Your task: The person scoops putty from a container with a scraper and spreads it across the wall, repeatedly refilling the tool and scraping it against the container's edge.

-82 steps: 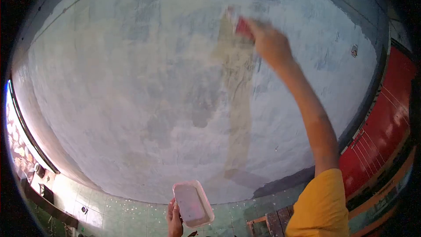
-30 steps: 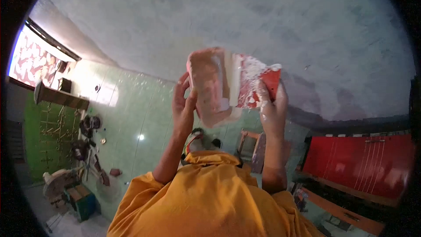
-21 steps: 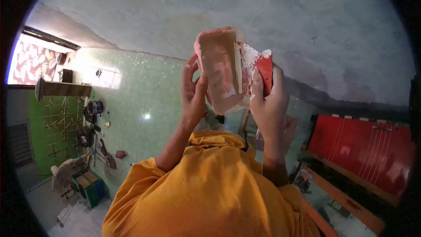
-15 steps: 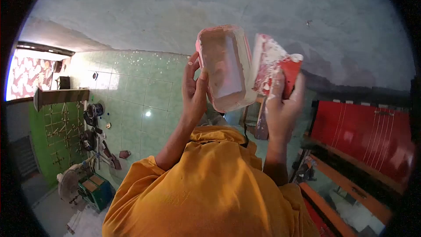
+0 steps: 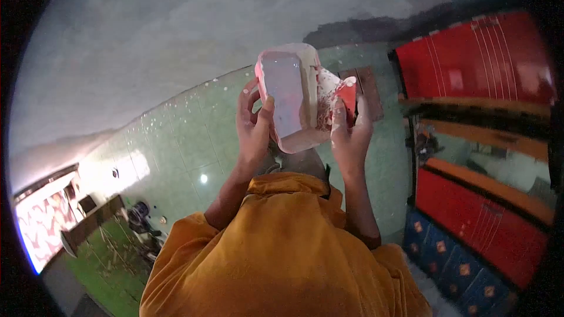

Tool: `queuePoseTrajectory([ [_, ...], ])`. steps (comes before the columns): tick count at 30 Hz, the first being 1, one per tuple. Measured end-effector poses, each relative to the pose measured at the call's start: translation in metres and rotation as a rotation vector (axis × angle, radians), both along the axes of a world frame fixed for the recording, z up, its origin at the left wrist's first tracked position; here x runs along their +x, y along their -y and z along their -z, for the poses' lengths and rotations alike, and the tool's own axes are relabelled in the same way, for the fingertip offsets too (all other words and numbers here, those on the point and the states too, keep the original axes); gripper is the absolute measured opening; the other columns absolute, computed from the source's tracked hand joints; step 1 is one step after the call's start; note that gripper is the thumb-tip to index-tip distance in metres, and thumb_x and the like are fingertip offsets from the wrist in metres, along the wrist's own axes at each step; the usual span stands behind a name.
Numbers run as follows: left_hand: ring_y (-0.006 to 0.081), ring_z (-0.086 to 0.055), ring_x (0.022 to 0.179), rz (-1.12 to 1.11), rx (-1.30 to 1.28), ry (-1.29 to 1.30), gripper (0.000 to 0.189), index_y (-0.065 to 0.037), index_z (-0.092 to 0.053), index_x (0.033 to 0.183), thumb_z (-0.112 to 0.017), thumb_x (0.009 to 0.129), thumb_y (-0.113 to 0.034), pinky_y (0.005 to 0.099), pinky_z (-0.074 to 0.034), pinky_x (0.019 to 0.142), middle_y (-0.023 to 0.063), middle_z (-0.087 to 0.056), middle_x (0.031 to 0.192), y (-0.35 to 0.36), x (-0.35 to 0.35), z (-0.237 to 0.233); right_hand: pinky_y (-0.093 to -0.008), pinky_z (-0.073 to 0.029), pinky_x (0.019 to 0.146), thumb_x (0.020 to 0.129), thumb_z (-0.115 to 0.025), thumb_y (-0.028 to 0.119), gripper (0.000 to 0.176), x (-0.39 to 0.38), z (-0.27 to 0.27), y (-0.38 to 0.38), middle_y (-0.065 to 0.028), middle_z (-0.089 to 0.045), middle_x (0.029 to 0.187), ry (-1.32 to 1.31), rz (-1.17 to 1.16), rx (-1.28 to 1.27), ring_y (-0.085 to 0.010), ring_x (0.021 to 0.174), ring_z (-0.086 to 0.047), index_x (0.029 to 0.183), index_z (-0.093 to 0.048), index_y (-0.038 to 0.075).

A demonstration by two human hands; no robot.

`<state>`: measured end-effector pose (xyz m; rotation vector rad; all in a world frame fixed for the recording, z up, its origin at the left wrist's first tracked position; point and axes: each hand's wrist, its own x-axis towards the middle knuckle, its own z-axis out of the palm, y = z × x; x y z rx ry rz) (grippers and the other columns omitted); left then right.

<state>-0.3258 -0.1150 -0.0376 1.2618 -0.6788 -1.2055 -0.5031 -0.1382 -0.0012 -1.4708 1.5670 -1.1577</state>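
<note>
Left hand [image 5: 254,123] grips a pale plastic tub [image 5: 286,97] by its long side, thumb in front and fingers wrapped behind, holding it raised above the yellow shirt [image 5: 282,252], close enough for the other hand to reach. Right hand [image 5: 351,135] is closed around a red scraper [image 5: 348,97], whose white-smeared blade lies against the tub's right edge, seemingly so that the tub steadies it. Behind them are a green tiled wall [image 5: 182,147], a grey plastered surface [image 5: 147,41] and red panels [image 5: 476,53].
</note>
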Motion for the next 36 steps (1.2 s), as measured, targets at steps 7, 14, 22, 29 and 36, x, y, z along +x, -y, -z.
queuePoseTrajectory([
  [7,0.0223,-0.054,0.119,0.218,0.037,-0.087,0.059,-0.005,-0.035,0.147,-0.054,0.101,-0.037,0.0374,-0.047,0.098,0.0172,-0.053,0.133,-0.025,-0.062,0.015,-0.0412,-0.048,0.092,0.098,-0.06,0.018,0.03,-0.056,0.022,-0.059,-0.0189,-0.061,0.11,0.095,0.219,0.054,-0.0295,0.105,-0.061,0.119,-0.058,-0.003],
  [14,0.0258,-0.048,0.128,0.418,-0.057,-0.175,0.066,-0.006,-0.024,0.15,-0.051,0.102,-0.042,0.0402,-0.045,0.102,0.0166,-0.046,0.141,-0.06,-0.175,0.039,-0.0413,-0.049,0.089,0.097,-0.061,0.02,0.03,-0.161,0.03,-0.117,-0.0193,-0.061,0.108,0.096,0.396,0.027,-0.0315,0.099,-0.062,0.118,-0.06,-0.001],
  [22,0.0313,-0.041,0.138,0.572,0.209,-0.32,0.066,-0.01,-0.022,0.153,-0.052,0.102,-0.038,0.0455,-0.042,0.108,0.015,-0.037,0.15,-0.081,-0.355,0.06,-0.0314,-0.056,0.081,0.097,-0.062,0.01,0.025,-0.34,0.042,-0.146,-0.0135,-0.059,0.113,0.058,0.46,0.003,-0.0198,0.1,-0.064,0.12,-0.058,-0.001],
  [29,0.0279,-0.049,0.132,0.812,0.289,-0.153,0.062,-0.01,-0.027,0.152,-0.056,0.099,-0.025,0.0461,-0.047,0.103,0.0112,-0.039,0.149,-0.061,-0.46,0.052,-0.032,-0.057,0.079,0.098,-0.062,0.013,0.023,-0.462,0.066,-0.145,-0.013,-0.063,0.107,-0.012,0.471,0.027,-0.0199,0.093,-0.067,0.116,-0.06,-0.002],
  [36,0.0275,-0.047,0.133,0.83,0.309,0.003,0.064,-0.014,-0.029,0.151,-0.059,0.094,-0.018,0.0439,-0.048,0.101,0.0065,-0.038,0.147,-0.026,-0.573,0.145,-0.0307,-0.053,0.075,0.1,-0.06,0.02,0.025,-0.585,0.114,-0.121,-0.0077,-0.064,0.1,0.127,0.692,0.049,-0.0145,0.089,-0.063,0.113,-0.059,-0.002],
])
